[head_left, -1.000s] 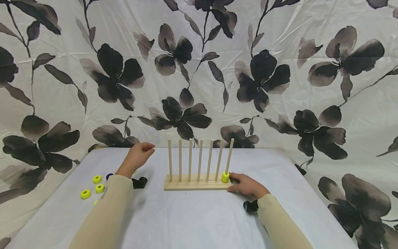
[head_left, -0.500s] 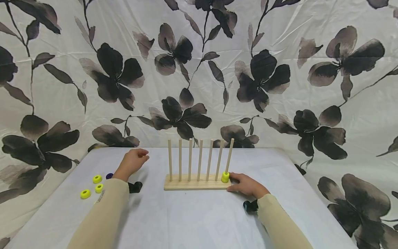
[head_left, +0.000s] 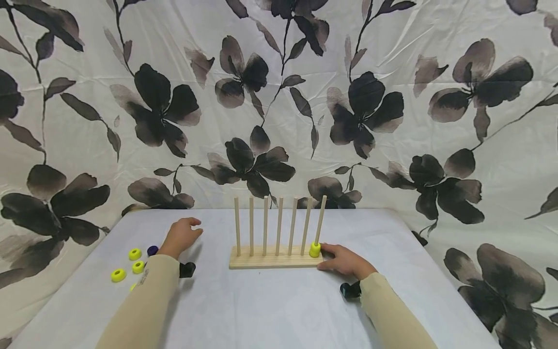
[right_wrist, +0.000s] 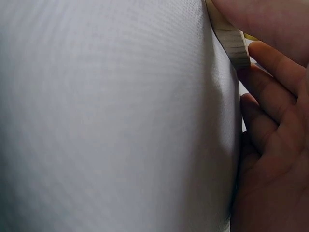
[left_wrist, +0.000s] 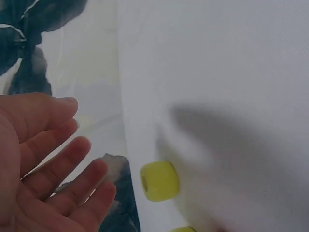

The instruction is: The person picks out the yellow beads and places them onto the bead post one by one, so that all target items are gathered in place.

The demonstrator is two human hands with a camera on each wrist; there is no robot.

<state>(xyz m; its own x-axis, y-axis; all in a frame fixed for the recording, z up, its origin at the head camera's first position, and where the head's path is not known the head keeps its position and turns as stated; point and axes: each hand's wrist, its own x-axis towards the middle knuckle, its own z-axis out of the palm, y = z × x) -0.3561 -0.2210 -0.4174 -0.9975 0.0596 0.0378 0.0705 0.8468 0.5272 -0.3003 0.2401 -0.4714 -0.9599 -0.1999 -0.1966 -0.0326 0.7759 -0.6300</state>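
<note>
A wooden stand (head_left: 270, 264) with a row of upright pegs sits mid-table. Yellow beads (head_left: 315, 250) are threaded at the foot of its rightmost peg. My right hand (head_left: 348, 262) grips the stand's right end, thumb at the front edge and fingers behind; the right wrist view shows the wood end (right_wrist: 234, 46) between them. My left hand (head_left: 179, 237) hovers over the left part of the table with loosely bent fingers and nothing in them. Beside those fingers in the left wrist view lies a yellow bead (left_wrist: 161, 181) on the white cloth.
Loose yellow beads (head_left: 118, 275) and a dark blue bead (head_left: 152, 250) lie left of my left forearm, one partly hidden by the sleeve (head_left: 148, 295). A flowered cloth (head_left: 279, 97) hangs behind the table's far edge.
My left hand has moved left and a little down, towards the loose beads. My right hand and the stand have stayed in place.
</note>
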